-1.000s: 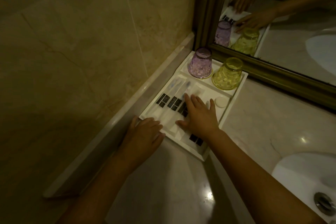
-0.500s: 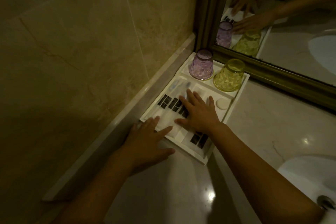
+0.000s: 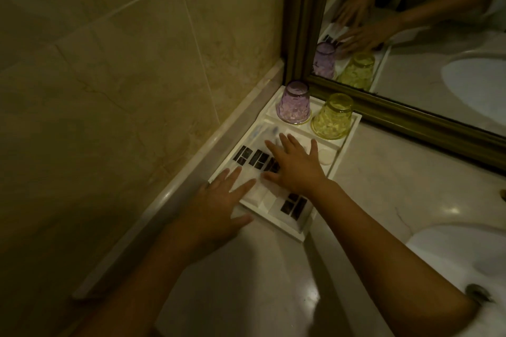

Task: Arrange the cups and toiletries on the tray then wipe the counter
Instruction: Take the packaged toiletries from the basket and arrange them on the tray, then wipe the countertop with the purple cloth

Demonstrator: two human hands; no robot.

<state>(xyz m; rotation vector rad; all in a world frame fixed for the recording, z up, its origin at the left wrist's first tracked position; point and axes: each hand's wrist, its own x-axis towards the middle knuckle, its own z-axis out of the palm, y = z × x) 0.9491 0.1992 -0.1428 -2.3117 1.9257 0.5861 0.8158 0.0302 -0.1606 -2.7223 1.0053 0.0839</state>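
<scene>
Counter [image 3: 273, 282] of pale polished stone fills the lower half of the head view, with glare spots on its surface, and it runs into a corner where a beige tiled wall [image 3: 123, 76] at 10 o'clock meets a dark-framed mirror [image 3: 438, 22] at 1 o'clock. A white tray [image 3: 345, 145] sits pushed into that corner, its long side just beside the raised stone ledge [image 3: 191, 169] at the wall's foot. At the tray's far end, toward 12 o'clock, a purple cup [image 3: 294, 102] and a yellow cup [image 3: 332, 116] stand upside down side by side, each in its own round recess. Nearer, white toiletry packets [image 3: 253, 157] with dark labels lie in the tray's long compartments, and another labelled packet [image 3: 294, 204] lies at the near end. The right hand [image 3: 297, 165] lies flat on the packets with fingers spread straight, gripping nothing. The left hand [image 3: 219, 205] rests at the tray's near left corner, fingers straight over the rim and thumb out on the counter, also holding nothing. A white sink [image 3: 451, 260] is cut off at 4 o'clock. The light is dim; the label print cannot be read, and a small round pale item beside the right hand is half hidden and hard to identify.
</scene>
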